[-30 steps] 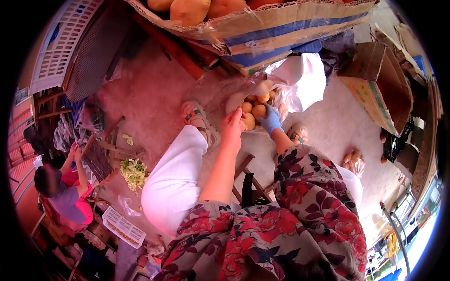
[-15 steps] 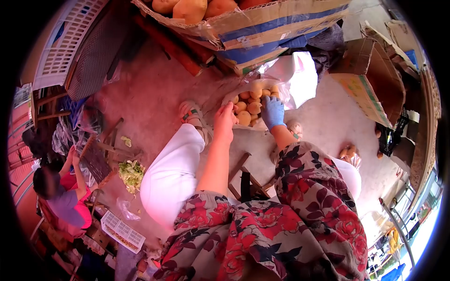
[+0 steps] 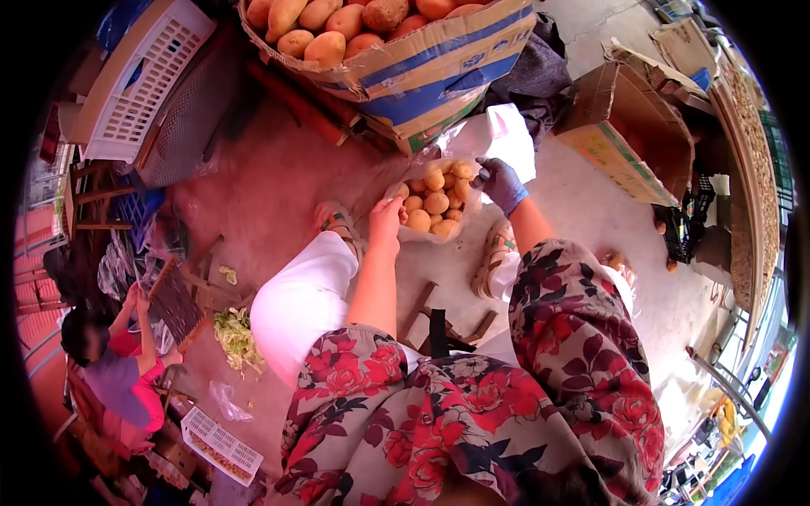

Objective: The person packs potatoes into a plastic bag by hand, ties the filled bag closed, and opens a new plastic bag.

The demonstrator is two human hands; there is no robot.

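Note:
A clear plastic bag [image 3: 467,221] stands on the floor between my feet, its mouth spread wide. Several yellowish-brown potatoes [image 3: 435,202] fill it. My bare left hand [image 3: 386,221] is closed on the bag's left edge. On the opposite side, my right hand [image 3: 503,183], in a blue glove, pinches the bag's right rim near the top. Just behind that hand lies a white sheet or bag [image 3: 512,139], which I cannot identify more closely.
Ahead stands a large cardboard box [image 3: 447,63] heaped with potatoes [image 3: 346,21]. An open carton [image 3: 624,126] sits to the right. At left are a white crate [image 3: 156,80], leafy scraps [image 3: 238,337] and a seated person [image 3: 122,363]. A low wooden stool [image 3: 422,312] is below me.
My right hand has left the potatoes and now holds the bag's right rim. My left hand keeps its hold. The view has shifted, showing more of the large box's contents.

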